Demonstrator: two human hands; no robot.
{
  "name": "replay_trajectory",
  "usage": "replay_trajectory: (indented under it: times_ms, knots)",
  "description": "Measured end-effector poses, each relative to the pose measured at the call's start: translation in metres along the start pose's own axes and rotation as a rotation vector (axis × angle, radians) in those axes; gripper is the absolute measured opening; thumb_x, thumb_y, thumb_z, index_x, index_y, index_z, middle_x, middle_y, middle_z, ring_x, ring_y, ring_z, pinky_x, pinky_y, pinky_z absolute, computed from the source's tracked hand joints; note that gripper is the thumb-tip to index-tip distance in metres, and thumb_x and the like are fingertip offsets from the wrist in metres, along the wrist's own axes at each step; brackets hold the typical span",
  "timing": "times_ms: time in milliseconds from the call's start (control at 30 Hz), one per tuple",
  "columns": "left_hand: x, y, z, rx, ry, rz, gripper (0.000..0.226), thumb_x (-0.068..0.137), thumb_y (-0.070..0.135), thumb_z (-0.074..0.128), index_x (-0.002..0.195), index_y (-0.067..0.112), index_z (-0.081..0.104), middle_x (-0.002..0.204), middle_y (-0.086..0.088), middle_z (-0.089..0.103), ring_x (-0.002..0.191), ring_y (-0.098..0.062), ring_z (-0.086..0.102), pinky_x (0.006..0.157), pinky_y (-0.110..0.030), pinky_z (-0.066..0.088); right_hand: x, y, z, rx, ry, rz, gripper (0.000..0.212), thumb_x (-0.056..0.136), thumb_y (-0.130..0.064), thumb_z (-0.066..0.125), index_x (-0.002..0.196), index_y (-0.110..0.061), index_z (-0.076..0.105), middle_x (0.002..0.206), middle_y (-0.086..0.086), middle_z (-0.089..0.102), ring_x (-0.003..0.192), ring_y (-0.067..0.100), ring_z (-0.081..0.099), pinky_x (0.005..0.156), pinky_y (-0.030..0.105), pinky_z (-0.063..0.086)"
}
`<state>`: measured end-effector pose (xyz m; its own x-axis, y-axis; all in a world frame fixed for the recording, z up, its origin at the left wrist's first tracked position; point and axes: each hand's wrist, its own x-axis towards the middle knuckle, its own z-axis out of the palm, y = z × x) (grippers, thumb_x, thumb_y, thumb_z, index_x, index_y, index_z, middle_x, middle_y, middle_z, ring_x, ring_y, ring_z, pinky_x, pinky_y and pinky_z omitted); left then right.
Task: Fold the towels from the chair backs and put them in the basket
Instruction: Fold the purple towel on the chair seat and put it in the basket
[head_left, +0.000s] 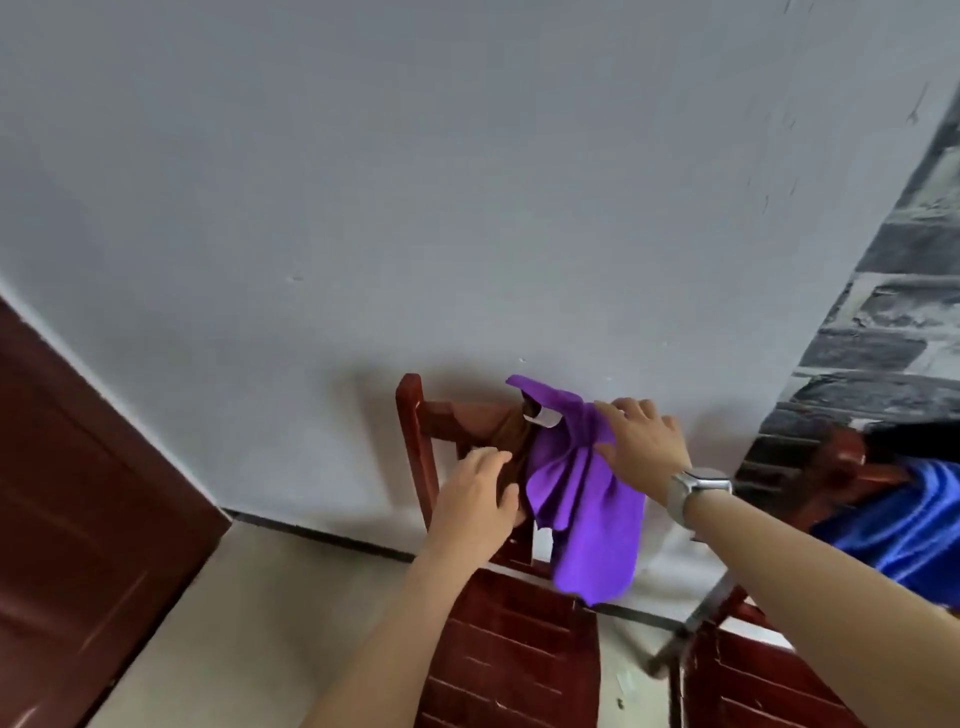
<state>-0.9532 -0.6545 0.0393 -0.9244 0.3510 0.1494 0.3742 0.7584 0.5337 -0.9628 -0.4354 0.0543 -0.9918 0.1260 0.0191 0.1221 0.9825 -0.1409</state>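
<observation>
Where the red-brown wooden chair (415, 447) stands against the pale grey wall (415, 182), two towels hang over its top rail: a bunched purple cloth towel (587, 499) on the right and a brown cloth towel (501, 431) beside it on the left. Right hand (641, 441), a silver wristwatch (693, 493) on its wrist: fingers (613, 410) spread and lightly curled over the purple towel's upper fold, apparently gripping it, though the contact is partly hidden. Left hand (480, 499): fingers fairly straight, resting on the brown towel. Second wooden chair (836, 467), far right: carries a glossy blue towel (904, 535). Dark brown door (78, 493), far left.
</observation>
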Motion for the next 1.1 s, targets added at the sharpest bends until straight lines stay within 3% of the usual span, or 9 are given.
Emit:
replay_trajectory:
  times_ms: [133,233,333,467,667,800,900,1000,1100]
  knots:
    - [0.048,-0.016,0.010,0.072,-0.110,0.184,0.050,0.092,0.030,0.045,0.139,0.019,0.034,0.150,0.001,0.029,0.140,-0.016,0.021,0.111,-0.037,0.027,0.021,-0.003,0.010,-0.099,-0.062,0.017,0.045,0.087,-0.039,0.050,0.131,-0.029,0.042,0.137,-0.002,0.045,0.124,0.023,0.039,0.096,0.037,0.030]
    - [0.068,-0.020,0.023,0.105,-0.155,0.216,0.050,0.093,0.036,0.041,0.140,0.022,0.033,0.149,0.003,0.030,0.140,-0.014,0.020,0.109,-0.039,0.026,0.024,-0.001,0.012,0.049,0.021,0.084,0.028,0.087,-0.030,0.054,0.114,-0.024,0.057,0.126,-0.002,0.056,0.116,0.023,0.047,0.092,0.034,0.033]
    - [0.073,-0.028,0.032,0.116,-0.229,0.190,0.052,0.093,0.043,0.038,0.140,0.023,0.031,0.151,0.004,0.027,0.141,-0.015,0.018,0.108,-0.041,0.025,0.016,0.002,0.006,0.265,0.151,0.207,0.019,0.085,-0.022,0.056,0.102,-0.023,0.064,0.111,-0.002,0.066,0.106,0.025,0.055,0.082,0.033,0.041]
    - [0.076,-0.037,0.028,0.135,-0.247,0.212,0.048,0.095,0.038,0.036,0.141,0.026,0.032,0.151,0.007,0.027,0.141,-0.011,0.018,0.107,-0.042,0.028,-0.001,0.011,-0.013,0.438,0.313,0.313,0.016,0.086,-0.016,0.053,0.099,-0.021,0.061,0.101,-0.001,0.069,0.095,0.028,0.061,0.072,0.032,0.040]
    - [0.084,-0.021,0.015,0.058,-0.232,0.151,0.039,0.096,0.027,0.039,0.134,0.019,0.046,0.144,0.000,0.041,0.135,-0.019,0.032,0.106,-0.044,0.031,-0.047,0.039,-0.064,0.557,0.731,0.341,0.016,0.085,-0.005,0.053,0.099,-0.010,0.058,0.090,0.007,0.060,0.079,0.025,0.056,0.073,0.032,0.042]
    - [0.062,0.011,0.016,-0.216,-0.033,0.232,0.031,0.090,0.025,0.052,0.118,0.012,0.059,0.123,-0.003,0.057,0.118,-0.020,0.049,0.098,-0.026,0.035,-0.083,0.045,-0.067,0.534,0.584,0.358,0.010,0.083,-0.009,0.059,0.092,-0.011,0.063,0.084,0.004,0.062,0.077,0.020,0.055,0.075,0.031,0.042]
    - [0.036,0.043,0.026,-0.382,-0.146,0.321,0.041,0.084,0.033,0.061,0.123,0.018,0.055,0.126,0.006,0.053,0.121,-0.008,0.044,0.099,-0.015,0.028,-0.110,0.049,-0.060,0.679,0.398,0.372,0.008,0.083,-0.009,0.060,0.086,-0.015,0.064,0.079,0.000,0.063,0.071,0.010,0.055,0.072,0.024,0.042]
    - [0.011,0.076,0.043,-0.418,-0.302,0.370,0.059,0.077,0.045,0.065,0.130,0.025,0.047,0.130,0.014,0.046,0.122,-0.001,0.037,0.102,-0.019,0.029,-0.140,0.060,-0.060,0.917,0.291,0.381,0.019,0.084,-0.006,0.060,0.075,-0.024,0.063,0.068,-0.007,0.060,0.055,-0.007,0.051,0.058,0.011,0.040]
    - [-0.012,0.108,0.062,-0.475,-0.422,0.341,0.052,0.079,0.043,0.065,0.125,0.023,0.050,0.118,0.016,0.052,0.111,-0.001,0.047,0.092,-0.017,0.035,-0.165,0.075,-0.062,1.029,0.298,0.431,0.020,0.084,-0.009,0.061,0.071,-0.024,0.063,0.063,-0.007,0.058,0.051,-0.007,0.050,0.051,0.009,0.039]
